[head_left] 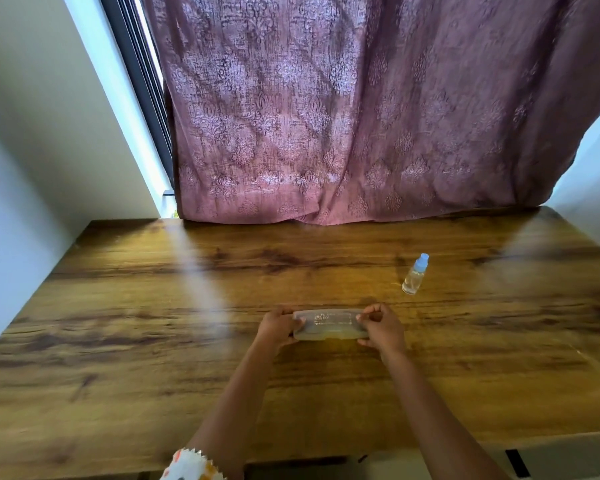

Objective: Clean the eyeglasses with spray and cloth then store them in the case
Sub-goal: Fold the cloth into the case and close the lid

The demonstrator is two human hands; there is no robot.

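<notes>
A long translucent grey eyeglass case (329, 324) with white print on its lid is closed and sits at the middle of the wooden table (153, 323). My left hand (278, 327) grips its left end and my right hand (381, 327) grips its right end. A small clear spray bottle (414, 274) with a pale blue cap stands upright to the right, behind the case. The image is blurred, so what lies inside the case is hard to tell. No eyeglasses or cloth show outside it.
A mauve patterned curtain (343, 116) hangs down to the table's far edge. White walls flank the table on both sides. A dark window frame (136, 81) runs along the curtain's left side. A patterned sleeve (191, 465) shows at the bottom.
</notes>
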